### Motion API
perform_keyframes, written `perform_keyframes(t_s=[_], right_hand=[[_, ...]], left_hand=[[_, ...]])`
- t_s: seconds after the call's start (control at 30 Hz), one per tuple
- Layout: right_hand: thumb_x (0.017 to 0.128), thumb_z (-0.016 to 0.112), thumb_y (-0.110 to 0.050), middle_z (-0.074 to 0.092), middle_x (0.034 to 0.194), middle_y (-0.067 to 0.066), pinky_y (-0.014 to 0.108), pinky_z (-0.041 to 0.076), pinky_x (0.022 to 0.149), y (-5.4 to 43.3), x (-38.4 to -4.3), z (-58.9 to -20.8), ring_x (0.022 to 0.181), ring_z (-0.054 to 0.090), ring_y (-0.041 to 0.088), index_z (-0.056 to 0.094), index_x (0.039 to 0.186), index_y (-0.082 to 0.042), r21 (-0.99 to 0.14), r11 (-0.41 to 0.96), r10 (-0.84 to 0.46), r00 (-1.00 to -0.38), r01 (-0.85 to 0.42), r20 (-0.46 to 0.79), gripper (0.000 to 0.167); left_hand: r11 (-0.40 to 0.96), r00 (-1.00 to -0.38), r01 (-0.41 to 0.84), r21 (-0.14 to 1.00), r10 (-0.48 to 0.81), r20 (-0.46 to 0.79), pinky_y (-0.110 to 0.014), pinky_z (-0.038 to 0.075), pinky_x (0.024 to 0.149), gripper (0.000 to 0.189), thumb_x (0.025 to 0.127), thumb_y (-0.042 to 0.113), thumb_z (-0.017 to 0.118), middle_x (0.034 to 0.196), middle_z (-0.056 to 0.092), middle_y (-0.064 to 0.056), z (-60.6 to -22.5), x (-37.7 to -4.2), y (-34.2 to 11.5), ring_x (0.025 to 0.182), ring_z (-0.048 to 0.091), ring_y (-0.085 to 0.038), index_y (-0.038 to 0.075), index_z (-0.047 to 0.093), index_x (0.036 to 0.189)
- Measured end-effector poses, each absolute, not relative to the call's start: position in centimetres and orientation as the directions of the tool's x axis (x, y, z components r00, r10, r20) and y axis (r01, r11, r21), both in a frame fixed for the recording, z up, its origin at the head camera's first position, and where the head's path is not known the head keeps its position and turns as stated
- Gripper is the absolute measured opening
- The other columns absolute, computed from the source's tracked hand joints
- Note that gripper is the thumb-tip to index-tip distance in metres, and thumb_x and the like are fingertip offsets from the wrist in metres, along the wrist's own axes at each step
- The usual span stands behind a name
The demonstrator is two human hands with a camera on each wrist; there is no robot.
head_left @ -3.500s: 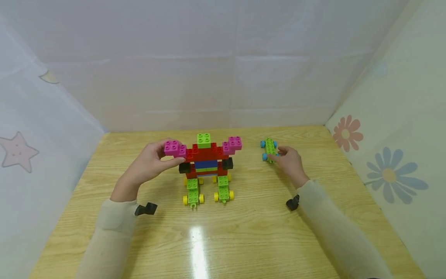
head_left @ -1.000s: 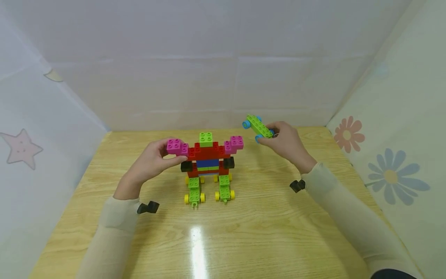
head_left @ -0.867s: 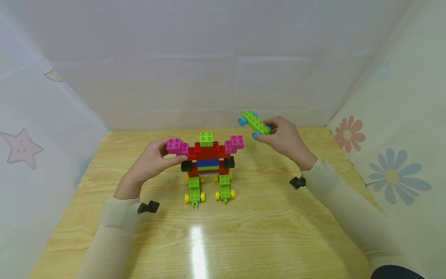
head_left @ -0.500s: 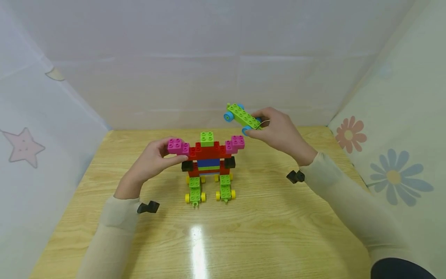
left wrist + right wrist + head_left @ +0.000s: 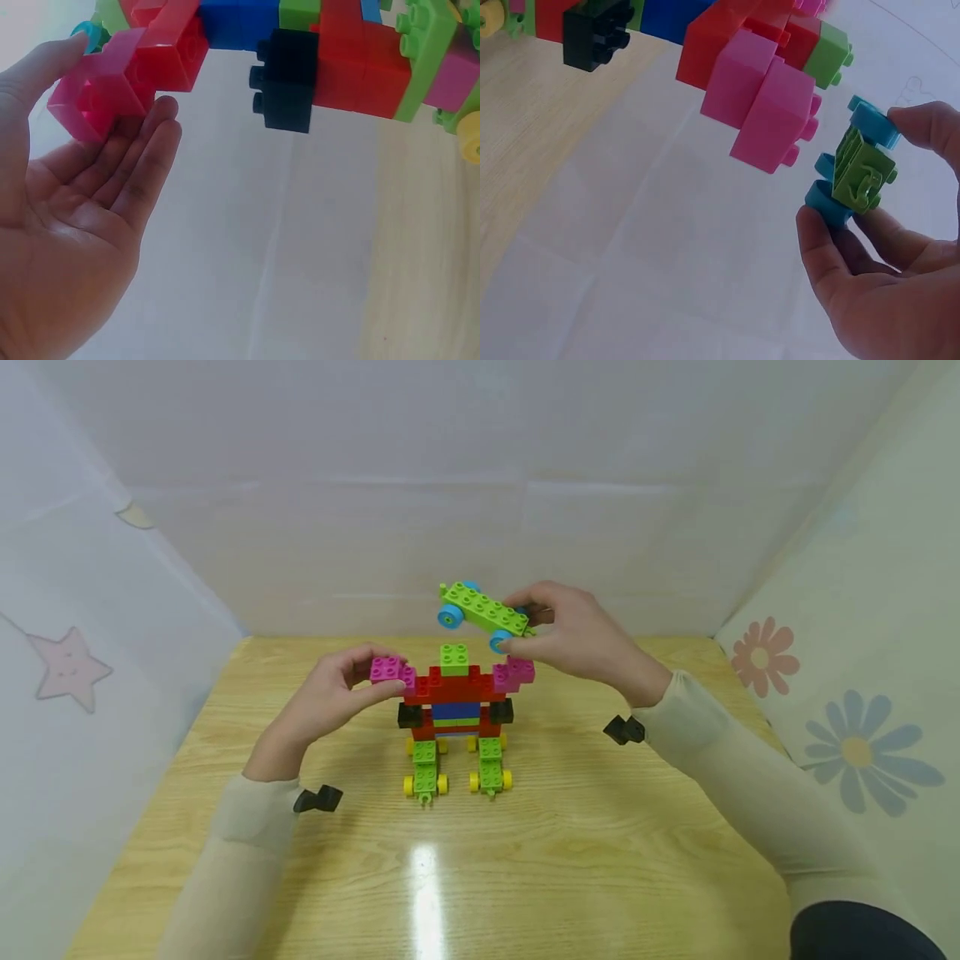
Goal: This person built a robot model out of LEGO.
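Observation:
A figure built of toy building bricks (image 5: 453, 690) stands on the table on two green feet with yellow wheels. It has a red, blue and green body, a black brick on each side, pink brick arms and a lime head brick (image 5: 453, 658). My left hand (image 5: 318, 706) pinches the pink arm bricks (image 5: 112, 82) on the left, thumb on one side and fingers on the other. Above the figure's head, my right hand (image 5: 577, 635) holds a green wheeled brick base (image 5: 484, 608) by its blue wheels at the right end. The base tilts, its far end up and left.
The wooden table (image 5: 570, 827) ends at a pale cloth wall (image 5: 375, 552) behind the figure. Cloth walls with a star and flowers (image 5: 855, 752) rise at both sides. A dark round shape (image 5: 862, 935) shows at the lower right corner.
My right hand has lifted the green wheeled base off the table at the right and carried it up and leftward over the figure. My left hand stays at the pink arm.

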State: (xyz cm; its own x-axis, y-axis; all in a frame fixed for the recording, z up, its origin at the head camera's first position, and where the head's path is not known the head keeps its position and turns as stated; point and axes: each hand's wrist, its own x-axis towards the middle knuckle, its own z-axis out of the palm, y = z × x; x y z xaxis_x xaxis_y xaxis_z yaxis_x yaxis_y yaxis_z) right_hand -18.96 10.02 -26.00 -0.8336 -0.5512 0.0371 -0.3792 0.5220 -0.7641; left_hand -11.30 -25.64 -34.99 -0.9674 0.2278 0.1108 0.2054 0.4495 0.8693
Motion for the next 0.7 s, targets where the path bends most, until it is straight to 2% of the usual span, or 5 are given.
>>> perform_keyframes(t_s=[0.17, 0.27, 0.37, 0.6, 0.7], right_hand=[[0.097, 0.087, -0.031, 0.069, 0.145, 0.0, 0.054, 0.057, 0.117, 9.4, -18.9, -25.8, 0.134, 0.069, 0.029, 0.07, 0.147, -0.019, -0.767, 0.49, -0.606, -0.795, -0.414, 0.042, 0.054], [0.097, 0.087, -0.03, 0.069, 0.148, -0.002, 0.053, 0.055, 0.121, 9.1, -18.9, -25.8, 0.138, 0.068, 0.028, 0.071, 0.146, -0.022, -0.765, 0.47, -0.634, -0.771, -0.44, 0.053, 0.053], [0.096, 0.087, -0.031, 0.069, 0.149, -0.004, 0.053, 0.052, 0.125, 8.9, -18.9, -25.9, 0.14, 0.067, 0.026, 0.072, 0.145, -0.023, -0.762, 0.451, -0.654, -0.753, -0.465, 0.072, 0.052], [0.096, 0.087, -0.029, 0.071, 0.147, -0.001, 0.052, 0.052, 0.125, 8.6, -18.9, -26.2, 0.134, 0.07, 0.024, 0.074, 0.143, -0.019, -0.775, 0.392, -0.678, -0.725, -0.496, 0.121, 0.05], [0.096, 0.087, -0.026, 0.071, 0.145, 0.001, 0.052, 0.053, 0.125, 8.5, -18.9, -26.4, 0.131, 0.072, 0.024, 0.073, 0.143, -0.016, -0.79, 0.357, -0.689, -0.712, -0.499, 0.138, 0.05]], left_hand=[[0.435, -0.965, 0.239, 0.868, 0.206, 0.163, -0.019, 0.059, 0.102, 0.041, 0.108, 0.027, 0.078, 0.143, 0.074, -0.008, -33.9, -11.6, -24.7, 0.13, 0.07, -0.018, 0.012, 0.07, 0.145], [0.406, -0.958, 0.276, 0.871, 0.184, 0.218, -0.017, 0.057, 0.106, 0.043, 0.108, 0.022, 0.077, 0.147, 0.072, -0.012, -33.4, -11.8, -24.2, 0.131, 0.07, -0.015, 0.013, 0.068, 0.148], [0.388, -0.953, 0.3, 0.872, 0.165, 0.254, -0.016, 0.057, 0.107, 0.046, 0.108, 0.02, 0.077, 0.15, 0.07, -0.011, -33.0, -12.0, -23.8, 0.13, 0.07, -0.013, 0.014, 0.066, 0.152], [0.399, -0.952, 0.301, 0.866, 0.182, 0.247, -0.017, 0.056, 0.11, 0.051, 0.105, 0.02, 0.081, 0.152, 0.067, -0.006, -32.3, -12.1, -23.1, 0.136, 0.069, -0.029, 0.016, 0.067, 0.154], [0.409, -0.954, 0.292, 0.864, 0.191, 0.232, -0.019, 0.057, 0.11, 0.054, 0.104, 0.02, 0.082, 0.152, 0.066, -0.007, -32.2, -12.1, -23.1, 0.135, 0.069, -0.028, 0.015, 0.066, 0.155]])
